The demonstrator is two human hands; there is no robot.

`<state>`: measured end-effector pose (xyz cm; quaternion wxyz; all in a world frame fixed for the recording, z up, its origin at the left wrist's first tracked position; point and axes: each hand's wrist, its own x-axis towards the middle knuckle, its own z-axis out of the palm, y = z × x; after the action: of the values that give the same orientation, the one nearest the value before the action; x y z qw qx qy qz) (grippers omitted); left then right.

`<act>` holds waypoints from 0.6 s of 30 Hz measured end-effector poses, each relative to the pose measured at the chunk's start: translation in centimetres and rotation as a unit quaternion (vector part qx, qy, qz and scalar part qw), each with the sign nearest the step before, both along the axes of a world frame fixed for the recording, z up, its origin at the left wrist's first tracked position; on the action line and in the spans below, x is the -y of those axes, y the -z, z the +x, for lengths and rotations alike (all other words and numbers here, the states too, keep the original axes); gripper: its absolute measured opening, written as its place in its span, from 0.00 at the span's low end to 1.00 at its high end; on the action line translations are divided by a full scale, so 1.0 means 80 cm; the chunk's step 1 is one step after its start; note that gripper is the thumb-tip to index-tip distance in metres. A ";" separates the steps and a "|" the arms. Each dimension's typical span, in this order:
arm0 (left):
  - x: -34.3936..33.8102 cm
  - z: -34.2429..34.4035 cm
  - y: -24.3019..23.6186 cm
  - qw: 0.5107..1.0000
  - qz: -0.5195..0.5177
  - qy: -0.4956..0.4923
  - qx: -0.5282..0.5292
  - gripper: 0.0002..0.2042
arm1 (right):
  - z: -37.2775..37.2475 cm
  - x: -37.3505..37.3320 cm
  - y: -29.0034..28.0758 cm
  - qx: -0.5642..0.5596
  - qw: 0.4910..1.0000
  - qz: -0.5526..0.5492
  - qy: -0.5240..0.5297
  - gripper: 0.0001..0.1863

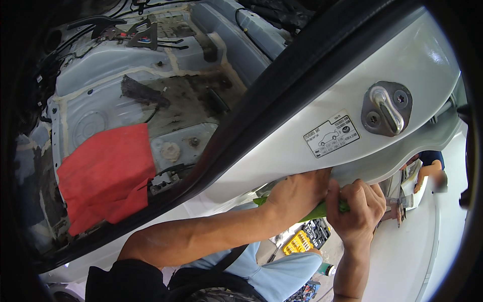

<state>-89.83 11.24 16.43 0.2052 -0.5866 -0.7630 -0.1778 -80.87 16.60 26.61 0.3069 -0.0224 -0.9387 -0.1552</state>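
My left hand (304, 190) reaches under the lower edge of the silver car body panel (261, 161); its fingers are hidden there. Close beside it, my right hand (358, 205) is closed in a fist around one end of a long green thing (313, 212). That green piece runs behind my left wrist, and its exact kind does not show. Above both hands, the panel carries a metal door striker (387, 108) with two screws and a printed label (332, 134). A black rubber seal (282, 90) follows the door opening.
Inside the stripped car, a red cloth (108, 176) lies over the sill side of the bare floor (90, 108). Below me are a yellow and black tool set (307, 239) and a green can (326, 269). Another person's arm (428, 173) shows at the far right.
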 end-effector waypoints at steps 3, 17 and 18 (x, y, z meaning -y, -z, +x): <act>-0.002 -0.001 0.003 1.000 0.017 0.005 -0.001 0.29 | -0.001 0.002 0.000 -0.008 1.000 -0.015 0.013 0.20; 0.014 -0.005 -0.012 0.993 0.110 0.045 0.029 0.33 | 0.009 0.002 -0.005 -0.018 0.994 -0.101 -0.041 0.17; 0.015 -0.004 -0.013 0.993 0.100 0.043 0.039 0.34 | 0.008 0.003 -0.005 -0.021 0.994 -0.101 -0.037 0.17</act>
<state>-90.11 10.08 17.45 0.2251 -0.5883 -0.7229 -0.2841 -80.20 16.39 27.01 0.3286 -0.0214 -0.9430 -0.0476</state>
